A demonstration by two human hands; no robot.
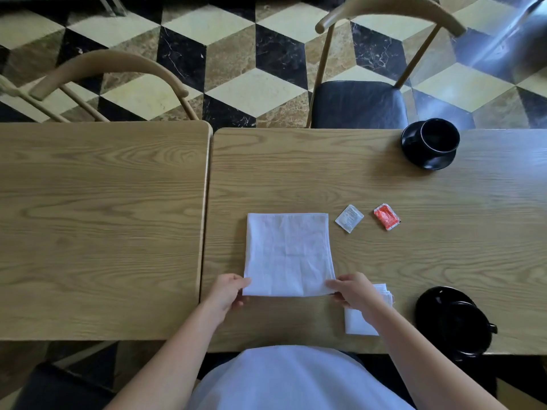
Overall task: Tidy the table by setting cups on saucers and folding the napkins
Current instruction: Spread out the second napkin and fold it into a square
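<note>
A white napkin (287,253) lies flat on the right wooden table (384,187), folded into a rectangle. My left hand (226,294) pinches its near left corner and my right hand (353,291) pinches its near right corner. A second white napkin (358,321), folded small, lies to the right, partly under my right forearm. One black cup (439,139) sits on a black saucer (414,152) at the far right. Another black cup (464,324) sits on a black saucer (429,303) at the near right edge.
A white sachet (349,218) and a red sachet (386,216) lie beyond the napkin to the right. A second wooden table (100,226) abuts on the left. Two wooden chairs (359,103) (109,72) stand on the far side, on a chequered floor.
</note>
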